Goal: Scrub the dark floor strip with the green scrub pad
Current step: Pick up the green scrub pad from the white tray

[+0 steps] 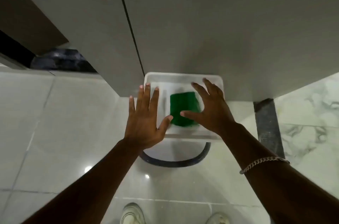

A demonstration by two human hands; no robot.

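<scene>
Both hands spread open: left hand (145, 113), right hand (211, 108), nothing gripped. Green scrub pad (183, 108) likely light, floppy; pinch your fingers at its near edge.

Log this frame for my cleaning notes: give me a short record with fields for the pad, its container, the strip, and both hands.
pad: green pad, lying in the tub, not gripped
tub: clear plastic tub on the floor against the cabinet
strip: dark strip in the floor, right of the tub
left hand: open, fingers spread, over the tub's left edge
right hand: open, fingers spread, above the pad; thumb overlaps it in view, contact unclear
scrubbing: not yet begun
</scene>
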